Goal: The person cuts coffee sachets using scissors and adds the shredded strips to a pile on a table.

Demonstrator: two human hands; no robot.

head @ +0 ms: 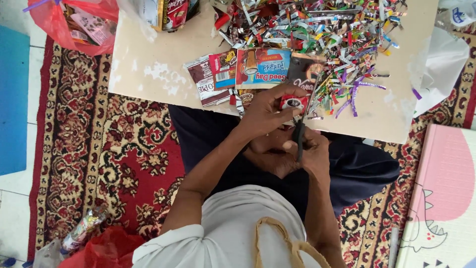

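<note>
My left hand [267, 110] pinches a small red sachet wrapper [293, 102] over the near edge of a low beige board [148, 64]. My right hand [311, 153] grips black-handled scissors [303, 119], whose blades point up beside the wrapper. A row of flattened sachet wrappers [248, 69] lies on the board just above my hands. Behind them spreads a heap of thin coloured foil strips [317, 30].
A red patterned carpet [124, 164] covers the floor. Red plastic bags sit at the top left [74, 25] and bottom left [109, 248]. A white bag [441, 69] lies at the right, a pink play mat [441, 198] at the lower right, a blue mat [12, 99] far left.
</note>
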